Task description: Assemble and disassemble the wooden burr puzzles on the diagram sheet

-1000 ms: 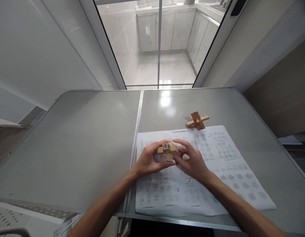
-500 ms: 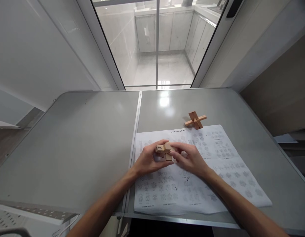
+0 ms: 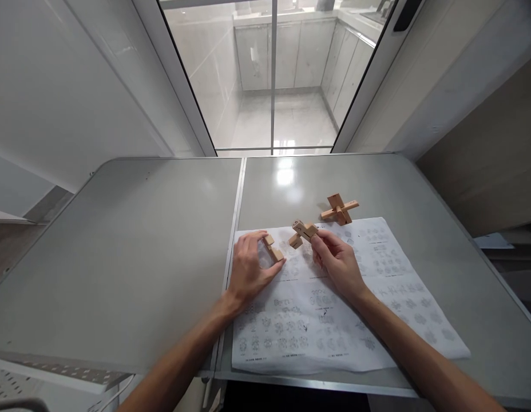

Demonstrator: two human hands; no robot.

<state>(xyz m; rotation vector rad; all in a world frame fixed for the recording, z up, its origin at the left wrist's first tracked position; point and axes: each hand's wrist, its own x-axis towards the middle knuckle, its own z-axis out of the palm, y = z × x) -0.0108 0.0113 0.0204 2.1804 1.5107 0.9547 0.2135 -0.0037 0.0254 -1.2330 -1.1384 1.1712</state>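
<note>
Over the instruction sheet, my left hand grips a notched wooden puzzle piece by its two ends, between thumb and fingers. My right hand pinches the right end of a pair of interlocked wooden puzzle pieces, which bear dark printed marks. A gap separates what the two hands hold. Beyond the right hand, an assembled cross-shaped wooden puzzle rests on the table at the sheet's far edge. The printed instruction sheet lies under both hands, covered with small diagrams.
The grey folding table has a metal seam running front to back, left of the sheet. A framed glass door stands past the far edge. At lower left there is a white perforated object.
The wooden pieces that were together in both hands are now apart. My left hand has moved left with one notched piece; my right hand has lifted the joined pieces away and up.
</note>
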